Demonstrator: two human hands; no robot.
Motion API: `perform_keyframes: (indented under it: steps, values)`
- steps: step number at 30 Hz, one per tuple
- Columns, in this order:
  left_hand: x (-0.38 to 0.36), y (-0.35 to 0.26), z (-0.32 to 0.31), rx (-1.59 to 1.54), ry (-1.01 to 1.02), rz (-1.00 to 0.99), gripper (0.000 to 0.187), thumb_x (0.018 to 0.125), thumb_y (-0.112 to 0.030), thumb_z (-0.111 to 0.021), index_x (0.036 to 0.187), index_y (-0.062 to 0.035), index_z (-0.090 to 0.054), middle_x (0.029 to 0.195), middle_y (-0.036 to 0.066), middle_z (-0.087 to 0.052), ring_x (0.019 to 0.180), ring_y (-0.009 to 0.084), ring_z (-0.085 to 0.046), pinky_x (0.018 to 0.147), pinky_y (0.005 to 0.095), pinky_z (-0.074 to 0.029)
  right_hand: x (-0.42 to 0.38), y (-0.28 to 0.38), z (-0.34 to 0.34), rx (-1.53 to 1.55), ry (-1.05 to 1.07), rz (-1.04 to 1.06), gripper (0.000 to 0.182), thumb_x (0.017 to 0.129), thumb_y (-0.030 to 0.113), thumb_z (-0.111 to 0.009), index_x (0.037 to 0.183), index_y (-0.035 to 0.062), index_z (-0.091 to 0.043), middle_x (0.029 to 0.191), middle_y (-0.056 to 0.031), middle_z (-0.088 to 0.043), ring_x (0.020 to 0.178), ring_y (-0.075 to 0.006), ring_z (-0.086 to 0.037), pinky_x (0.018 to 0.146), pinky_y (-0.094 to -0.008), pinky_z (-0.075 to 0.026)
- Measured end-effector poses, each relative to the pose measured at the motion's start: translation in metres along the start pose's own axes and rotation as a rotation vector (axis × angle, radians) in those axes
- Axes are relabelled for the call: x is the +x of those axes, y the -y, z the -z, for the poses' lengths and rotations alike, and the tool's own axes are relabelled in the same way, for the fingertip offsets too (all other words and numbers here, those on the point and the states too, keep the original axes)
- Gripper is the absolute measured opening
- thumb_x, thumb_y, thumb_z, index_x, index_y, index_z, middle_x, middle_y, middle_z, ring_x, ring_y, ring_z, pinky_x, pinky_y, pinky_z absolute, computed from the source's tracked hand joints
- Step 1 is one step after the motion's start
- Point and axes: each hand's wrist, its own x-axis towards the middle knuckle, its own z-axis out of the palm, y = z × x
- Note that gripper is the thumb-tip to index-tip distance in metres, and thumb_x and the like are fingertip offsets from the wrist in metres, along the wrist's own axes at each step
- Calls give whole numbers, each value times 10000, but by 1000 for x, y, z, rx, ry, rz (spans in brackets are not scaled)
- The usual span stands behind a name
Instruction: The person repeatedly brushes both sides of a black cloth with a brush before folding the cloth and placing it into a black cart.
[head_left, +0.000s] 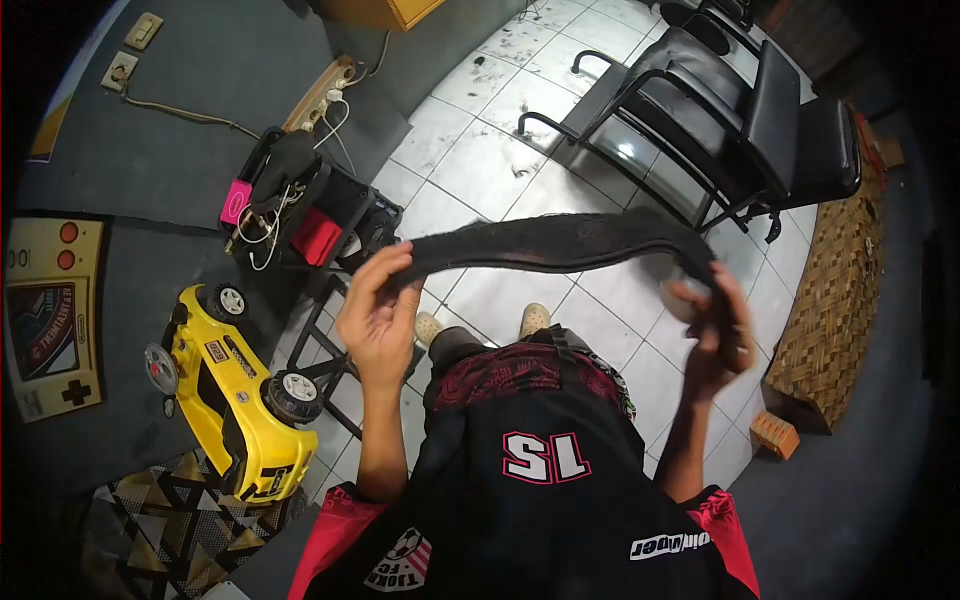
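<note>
A long folded strip of black cloth (550,243) is stretched between both hands in front of the body, above the tiled floor. My left hand (380,315) pinches its left end between thumb and fingers. On the right, my right hand (715,325) is closed round the other end, which bends downward there; its fingers are partly blurred. The cloth arches slightly upward in the middle. Below it are the black jersey (545,510) with a number on it and the wearer's light clogs (535,320).
Black waiting chairs (690,110) stand at the upper right, beside a woven mat panel (835,290). To the left are a yellow toy car (225,400) and a black rack (335,215) with cables and a red item. A small orange box (774,435) lies at the right.
</note>
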Motion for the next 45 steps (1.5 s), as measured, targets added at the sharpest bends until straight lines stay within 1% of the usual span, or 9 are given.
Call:
perform_keyframes:
  steps: [1,4,8,14,17,21,38,43,45]
  values:
    - [-10,19,7,108,98,79,188,797,104,-544,965,36,-595,973,123,-624,902,140,-596,790,252,-483,-6,-25,1,-81,99,66,232,852,94,-542,1037,-22,-617,1062,-149,-621,779,-169,-629,539,-238,-464]
    - [-45,88,33,384,435,412,180,757,78,-538,898,31,-640,849,127,-657,775,133,-634,703,247,-493,-31,-71,13,-427,525,-613,166,793,-23,-575,918,30,-671,735,-50,-637,534,-74,-516,480,-242,-427]
    - [-70,96,40,368,428,512,162,728,34,-576,872,16,-650,745,109,-663,705,139,-645,611,233,-474,-52,-91,30,-179,401,-759,136,794,-39,-596,890,17,-675,634,17,-565,494,-46,-464,421,-206,-363]
    - [-43,69,18,285,374,269,139,749,10,-615,887,-2,-615,842,63,-637,754,106,-568,686,223,-431,-41,-80,22,-195,215,-668,111,826,49,-620,924,13,-656,690,13,-565,522,-45,-447,459,-199,-364]
    - [-36,61,19,-20,358,479,153,769,31,-618,915,-3,-587,839,28,-601,737,68,-519,675,197,-417,-28,-58,22,-54,169,-641,150,841,72,-612,981,24,-633,691,38,-505,548,-35,-437,478,-173,-330]
    - [-26,47,19,-133,190,385,165,767,63,-643,919,16,-599,786,9,-577,695,58,-497,662,188,-417,-11,-20,18,31,134,-601,134,844,83,-618,966,28,-625,663,47,-470,550,-28,-424,480,-164,-301]
    - [-2,32,16,53,-196,42,118,855,30,-554,954,45,-616,892,93,-644,812,131,-597,762,230,-467,30,25,1,-228,238,-230,150,827,84,-644,954,6,-627,816,-17,-501,708,-65,-475,596,-191,-370]
    - [-5,-3,3,140,232,-33,290,797,74,-578,1084,33,-581,936,127,-647,846,169,-623,720,250,-500,36,48,-14,-445,407,-88,507,647,69,-770,1115,29,-579,1193,-138,-536,1065,-229,-543,837,-298,-451]
    - [-9,-21,-15,87,394,-47,346,727,80,-634,1065,16,-600,973,145,-647,827,212,-640,705,267,-517,27,45,-29,-224,584,18,639,593,103,-811,1171,46,-546,1156,-130,-563,1035,-244,-567,800,-303,-471]
